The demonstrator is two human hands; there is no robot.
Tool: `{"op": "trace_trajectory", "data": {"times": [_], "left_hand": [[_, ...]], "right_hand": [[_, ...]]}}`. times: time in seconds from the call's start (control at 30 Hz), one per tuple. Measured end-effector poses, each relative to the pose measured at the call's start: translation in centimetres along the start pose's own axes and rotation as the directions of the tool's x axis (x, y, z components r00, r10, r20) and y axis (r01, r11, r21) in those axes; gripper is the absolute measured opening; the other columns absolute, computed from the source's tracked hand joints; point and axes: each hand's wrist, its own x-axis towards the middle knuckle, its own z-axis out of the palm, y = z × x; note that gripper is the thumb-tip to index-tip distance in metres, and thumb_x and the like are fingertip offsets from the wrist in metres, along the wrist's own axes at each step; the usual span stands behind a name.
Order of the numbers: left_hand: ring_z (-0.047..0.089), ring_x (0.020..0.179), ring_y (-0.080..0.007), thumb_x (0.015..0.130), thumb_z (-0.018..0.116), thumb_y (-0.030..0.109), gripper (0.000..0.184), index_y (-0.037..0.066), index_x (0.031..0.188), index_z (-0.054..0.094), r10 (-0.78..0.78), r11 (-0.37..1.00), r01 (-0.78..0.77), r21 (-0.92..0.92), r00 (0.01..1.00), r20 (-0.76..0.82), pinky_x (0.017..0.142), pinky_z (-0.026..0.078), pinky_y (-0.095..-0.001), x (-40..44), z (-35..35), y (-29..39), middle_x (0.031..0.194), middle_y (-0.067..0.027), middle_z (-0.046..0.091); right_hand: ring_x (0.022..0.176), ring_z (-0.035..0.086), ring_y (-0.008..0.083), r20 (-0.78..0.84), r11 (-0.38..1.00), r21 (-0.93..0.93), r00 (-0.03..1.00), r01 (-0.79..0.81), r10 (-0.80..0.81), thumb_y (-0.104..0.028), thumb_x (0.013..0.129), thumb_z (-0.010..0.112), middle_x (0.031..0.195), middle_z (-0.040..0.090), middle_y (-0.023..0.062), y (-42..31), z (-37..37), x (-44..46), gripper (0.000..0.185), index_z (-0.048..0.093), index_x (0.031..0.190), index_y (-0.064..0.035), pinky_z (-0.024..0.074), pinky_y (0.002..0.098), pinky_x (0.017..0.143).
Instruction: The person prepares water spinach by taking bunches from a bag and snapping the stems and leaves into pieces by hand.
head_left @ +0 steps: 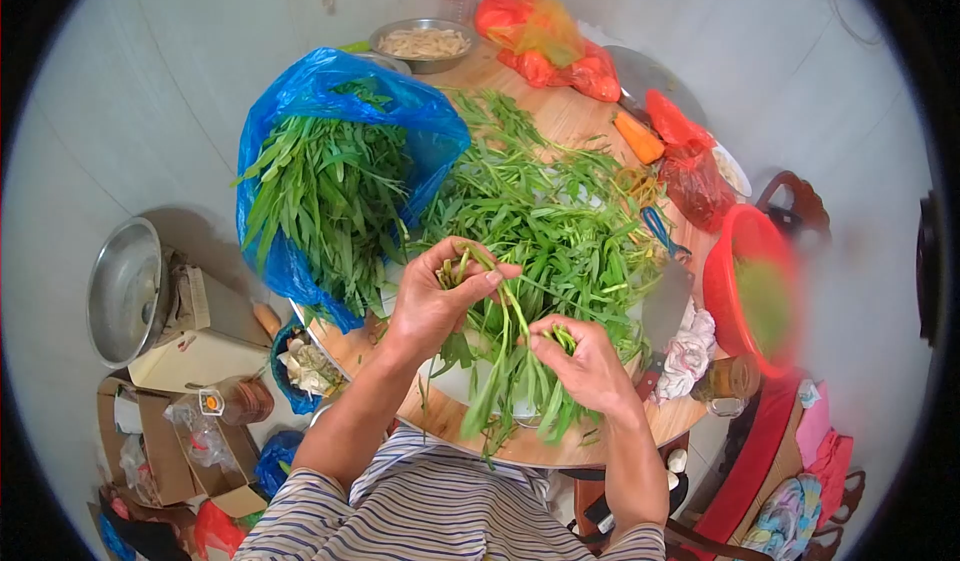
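Observation:
Near the front of the round wooden table (440,416), my left hand (435,296) is closed on the stems of some leafy greens, thumb and fingers pinched together. My right hand (585,361) is closed on green stems a little lower and to the right. Leafy sprigs (485,396) hang between the two hands. Behind them a large pile of long-leaved greens (545,216) spreads over the table. A blue plastic bag (430,136) at the left lies open, with a thick bunch of greens (330,176) in it.
A cleaver (667,301), white cloth (688,353) and red basin (735,291) are at the right. Farther back are a carrot (638,138), red bags (545,36) and a metal bowl (424,44) of pale strips. A bin (290,371) stands below the table's left edge.

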Motion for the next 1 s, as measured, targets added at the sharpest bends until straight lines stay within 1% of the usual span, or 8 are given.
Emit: {"op": "trace_trajectory", "data": {"times": [0.1,0.3,0.4,0.47,0.57,0.83,0.93,1.0], "left_hand": [[0.058,0.055,-0.0016,0.09,0.072,0.007,0.016,0.008,0.101,0.061,0.072,0.997,-0.072,-0.019,0.997,-0.001,0.038,0.03,-0.0168,-0.2,0.2,-0.8,0.1,-0.0163,0.075],[0.07,0.072,-0.009,0.091,0.068,0.002,0.016,0.004,0.104,0.059,0.092,0.995,-0.094,-0.038,0.995,-0.045,0.042,0.039,-0.0164,-1.5,0.7,-0.6,0.099,-0.0161,0.075],[0.072,0.078,-0.0141,0.092,0.066,0.0,0.015,0.002,0.105,0.059,0.177,0.984,-0.178,0.002,0.981,-0.078,0.056,0.051,-0.0212,-1.4,0.4,-1.3,0.1,-0.0172,0.075],[0.073,0.08,-0.0168,0.092,0.065,-0.002,0.015,0.001,0.105,0.059,0.224,0.974,-0.224,-0.003,0.972,-0.076,0.064,0.056,-0.0249,-1.3,0.7,-1.5,0.1,-0.0178,0.075],[0.074,0.082,-0.0203,0.092,0.065,-0.002,0.014,-0.001,0.105,0.059,0.2,0.978,-0.194,0.079,0.977,-0.078,0.077,0.059,-0.032,-1.6,1.6,-0.8,0.101,-0.0193,0.074],[0.074,0.085,-0.0211,0.093,0.065,-0.002,0.012,-0.003,0.103,0.058,0.221,0.968,-0.206,0.143,0.97,-0.098,0.07,0.058,-0.0287,-2.6,2.0,-1.0,0.1,-0.02,0.074],[0.074,0.084,-0.0208,0.092,0.066,-0.002,0.014,-0.003,0.103,0.058,0.215,0.972,-0.199,0.124,0.966,-0.14,0.06,0.055,-0.0243,-3.1,2.1,-0.7,0.099,-0.0205,0.074],[0.074,0.084,-0.0198,0.092,0.066,-0.002,0.014,-0.002,0.102,0.057,0.238,0.969,-0.224,0.099,0.958,-0.16,0.054,0.052,-0.0222,-3.1,1.8,-1.7,0.099,-0.0202,0.074]], "right_hand": [[0.057,0.039,0.0018,-0.19,1.0,-0.003,0.982,0.014,-0.014,-0.015,0.1,0.059,0.066,0.051,-0.0069,0.9,0.5,0.0,0.019,0.068,0.103,0.0004,0.0307,0.0239,0.047],[0.066,0.049,0.0057,-0.605,0.993,0.048,0.794,0.11,-0.059,-0.017,0.103,0.053,0.076,0.061,-0.0012,2.4,0.2,0.9,0.021,0.065,0.104,0.0006,0.0408,0.0254,0.061],[0.065,0.05,0.0093,-0.631,0.944,0.05,0.743,0.325,-0.223,-0.018,0.104,0.051,0.076,0.063,0.0013,1.5,0.9,-0.7,0.021,0.063,0.104,-0.0004,0.0436,0.0259,0.065],[0.065,0.061,0.0173,-0.566,0.978,0.014,0.808,0.206,-0.163,-0.016,0.102,0.054,0.077,0.067,0.0078,-0.3,0.8,-2.6,0.017,0.062,0.104,-0.0013,0.0486,0.0302,0.066],[0.075,0.071,0.0352,-0.354,0.946,-0.296,0.905,0.131,-0.236,-0.012,0.093,0.066,0.084,0.071,0.0187,-1.8,2.3,-3.0,0.016,0.064,0.105,-0.0021,0.0535,0.04,0.065],[0.074,0.068,0.0368,-0.348,0.916,-0.349,0.88,0.197,-0.322,-0.008,0.089,0.068,0.083,0.07,0.0179,0.4,3.8,-1.8,0.013,0.067,0.098,0.0005,0.0533,0.04,0.066],[0.072,0.069,0.0335,-0.358,0.932,-0.276,0.875,0.234,-0.325,-0.008,0.089,0.067,0.082,0.069,0.0175,0.9,4.1,-1.7,0.013,0.067,0.098,0.0008,0.0528,0.0385,0.066],[0.066,0.066,0.0217,-0.326,0.988,-0.094,0.934,0.119,-0.144,-0.008,0.091,0.065,0.077,0.067,0.0137,1.0,4.3,-2.0,0.012,0.067,0.098,0.0006,0.0503,0.0338,0.062]]}}
